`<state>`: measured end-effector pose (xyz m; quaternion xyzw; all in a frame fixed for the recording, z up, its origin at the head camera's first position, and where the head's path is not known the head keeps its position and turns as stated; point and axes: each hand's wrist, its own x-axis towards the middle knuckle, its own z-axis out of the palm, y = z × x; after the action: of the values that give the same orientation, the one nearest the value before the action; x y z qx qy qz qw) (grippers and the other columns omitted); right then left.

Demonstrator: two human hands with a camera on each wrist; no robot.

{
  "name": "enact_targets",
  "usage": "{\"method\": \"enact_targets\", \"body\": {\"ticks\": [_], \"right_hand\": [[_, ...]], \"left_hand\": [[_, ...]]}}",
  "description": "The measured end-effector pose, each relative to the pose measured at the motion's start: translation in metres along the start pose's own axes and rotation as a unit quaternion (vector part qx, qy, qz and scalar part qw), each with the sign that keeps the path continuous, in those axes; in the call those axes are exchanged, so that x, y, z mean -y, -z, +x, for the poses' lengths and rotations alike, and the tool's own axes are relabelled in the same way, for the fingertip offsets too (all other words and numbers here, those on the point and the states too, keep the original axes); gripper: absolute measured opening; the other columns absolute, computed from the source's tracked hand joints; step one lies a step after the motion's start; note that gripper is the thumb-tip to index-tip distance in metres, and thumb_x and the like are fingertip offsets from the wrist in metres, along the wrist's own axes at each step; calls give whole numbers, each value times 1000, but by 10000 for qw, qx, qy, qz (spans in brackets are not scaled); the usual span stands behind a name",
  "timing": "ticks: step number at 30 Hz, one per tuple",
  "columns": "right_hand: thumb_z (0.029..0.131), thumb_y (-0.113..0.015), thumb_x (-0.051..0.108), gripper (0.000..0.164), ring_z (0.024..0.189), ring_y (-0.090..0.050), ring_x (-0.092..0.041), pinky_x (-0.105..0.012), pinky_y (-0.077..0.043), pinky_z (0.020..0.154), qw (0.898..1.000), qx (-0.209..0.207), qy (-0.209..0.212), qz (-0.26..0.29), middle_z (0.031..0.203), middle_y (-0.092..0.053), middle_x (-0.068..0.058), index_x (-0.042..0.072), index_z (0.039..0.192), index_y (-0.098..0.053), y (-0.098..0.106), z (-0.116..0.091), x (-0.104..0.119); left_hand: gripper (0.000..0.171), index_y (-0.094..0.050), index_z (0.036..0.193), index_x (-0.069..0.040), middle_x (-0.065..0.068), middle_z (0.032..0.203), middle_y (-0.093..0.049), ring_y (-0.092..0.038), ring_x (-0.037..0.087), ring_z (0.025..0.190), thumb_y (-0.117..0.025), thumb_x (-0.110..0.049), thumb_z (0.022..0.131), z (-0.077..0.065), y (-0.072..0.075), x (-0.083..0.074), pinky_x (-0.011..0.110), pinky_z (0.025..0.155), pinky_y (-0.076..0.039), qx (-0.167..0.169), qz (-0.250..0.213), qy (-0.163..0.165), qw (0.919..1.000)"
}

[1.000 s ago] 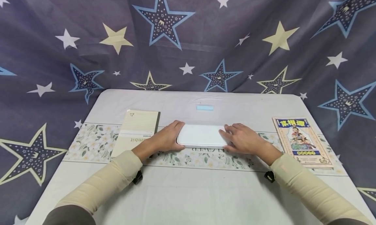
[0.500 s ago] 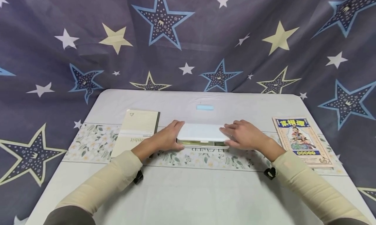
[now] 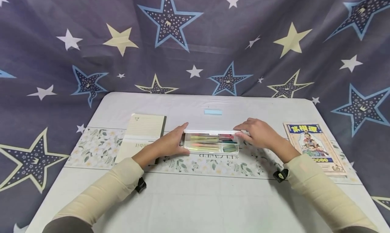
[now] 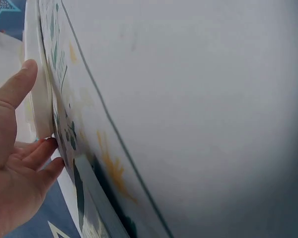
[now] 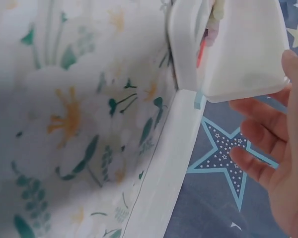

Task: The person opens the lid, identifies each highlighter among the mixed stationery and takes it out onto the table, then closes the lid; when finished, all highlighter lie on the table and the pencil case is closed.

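Note:
A white pencil case [image 3: 210, 153] lies on the table with its lid [image 5: 246, 54] raised. Several pens [image 3: 202, 138] in yellow, orange and red tones show inside, along with a small greenish item [image 3: 230, 148] in the near right compartment. My left hand [image 3: 172, 141] holds the case's left end, thumb at the near side and fingers at the far side. At the other end, my right hand [image 3: 259, 133] pinches the right edge of the lid between thumb and fingers. In the left wrist view, the left thumb lies against the case's outer wall [image 4: 39, 109].
A cream notebook [image 3: 141, 128] lies left of the case, partly behind the left forearm. On the right is a colourful book [image 3: 313, 145]. A light blue strip [image 3: 213, 112] lies farther back on the table [image 3: 195, 206]; a star-patterned curtain [image 3: 195, 57] hangs behind.
The pencil case's lid has swung up and back from closed, so the contents show. My right hand has moved up and slightly right with the lid; the left stays at the case's left end.

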<state>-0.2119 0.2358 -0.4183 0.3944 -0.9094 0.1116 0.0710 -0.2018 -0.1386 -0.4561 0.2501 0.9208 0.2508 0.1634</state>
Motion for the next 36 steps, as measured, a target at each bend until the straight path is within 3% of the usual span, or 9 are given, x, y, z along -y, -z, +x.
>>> {"method": "enact_targets", "body": {"ticks": [9, 16, 24, 30, 36], "right_hand": [[103, -61, 28, 27, 94, -69, -27, -49, -56, 85, 9955, -21, -797, 521, 105, -77, -7, 11, 117, -75, 2, 12, -9], [107, -55, 26, 28, 92, -72, -28, -51, -56, 87, 9897, -116, -1193, 782, 105, -76, -10, 9, 121, -72, 1, 23, -17], [106, -56, 24, 27, 83, -69, -23, -45, -54, 76, 9812, -418, -1604, 987, 100, -77, -11, 9, 119, -75, -3, 32, -22], [107, -55, 23, 28, 77, -68, -23, -35, -47, 64, 9730, -409, -2011, 1055, 90, -76, -14, 8, 124, -71, -8, 39, -27], [106, -57, 22, 26, 74, -65, -23, -33, -46, 62, 9657, -496, -2254, 1192, 90, -75, -14, 7, 122, -71, -9, 42, -29]], "left_hand": [[131, 3, 162, 3, 20, 155, -43, -41, 33, 147, -88, -43, 79, 1, 0, -1, 47, 123, -33, -221, -64, -127, 9997], [136, 12, 163, -4, 20, 154, -41, -46, 30, 143, -88, -42, 79, 0, -1, -1, 44, 122, -35, -253, -263, -132, 9992], [137, 13, 163, -6, 22, 154, -42, -46, 32, 144, -89, -42, 78, -2, -4, 0, 45, 122, -35, -290, -260, -135, 9991], [137, 12, 162, -4, 20, 161, -36, -42, 30, 148, -88, -44, 78, -2, -6, 1, 45, 123, -33, -272, -194, -129, 9994], [136, 12, 162, -3, 11, 156, -44, -44, 27, 146, -87, -44, 79, 0, -4, 1, 44, 122, -35, -275, -4, -185, 9995]]}}
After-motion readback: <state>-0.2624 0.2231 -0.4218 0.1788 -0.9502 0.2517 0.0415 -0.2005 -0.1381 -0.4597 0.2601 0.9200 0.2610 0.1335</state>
